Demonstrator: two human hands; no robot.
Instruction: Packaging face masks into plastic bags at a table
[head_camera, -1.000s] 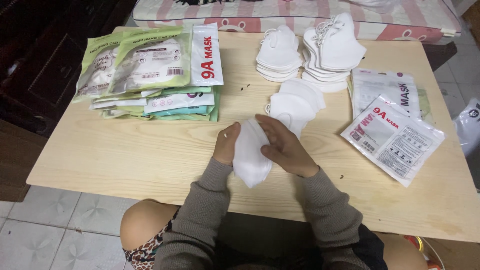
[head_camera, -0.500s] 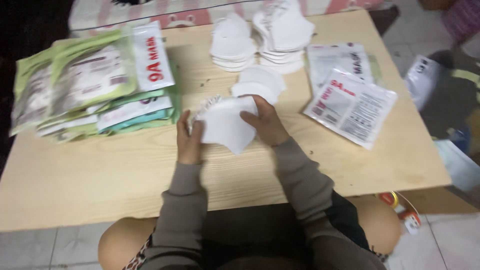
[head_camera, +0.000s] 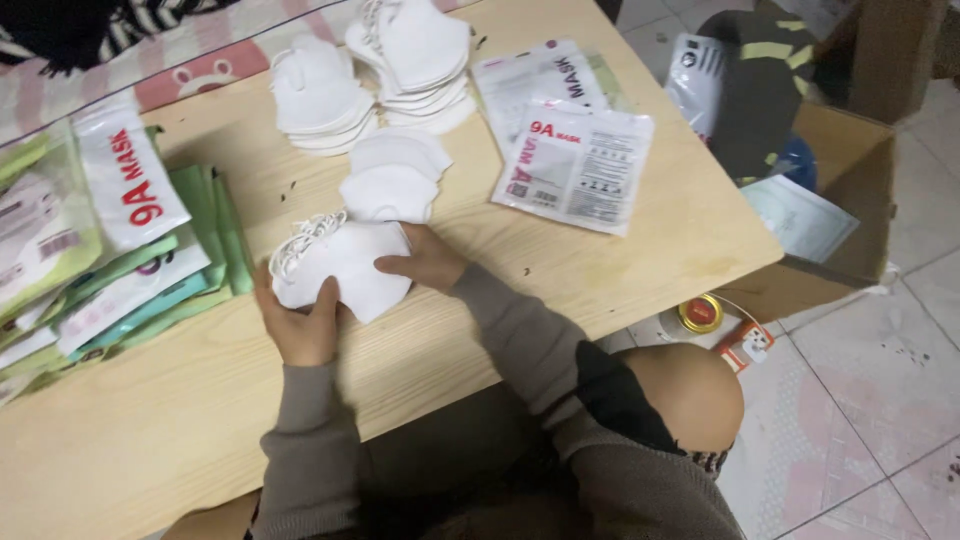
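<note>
Masks (head_camera: 345, 262), a small white bundle with ear loops bunched at one end, lie on the desk (head_camera: 620, 270) gripped from both sides: left hand (head_camera: 300, 325) underneath, right hand (head_camera: 428, 262) at the near edge. None is bagged yet, I judge. Two loose masks (head_camera: 392, 178) and two piles (head_camera: 365, 75) wait beyond; flat pouches (head_camera: 575, 165) lie right, filled packs (head_camera: 110, 250) left.

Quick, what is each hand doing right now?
Left hand: closed on the white face mask, gripping its near edge.
Right hand: fingers pinching the same mask's right side.
</note>
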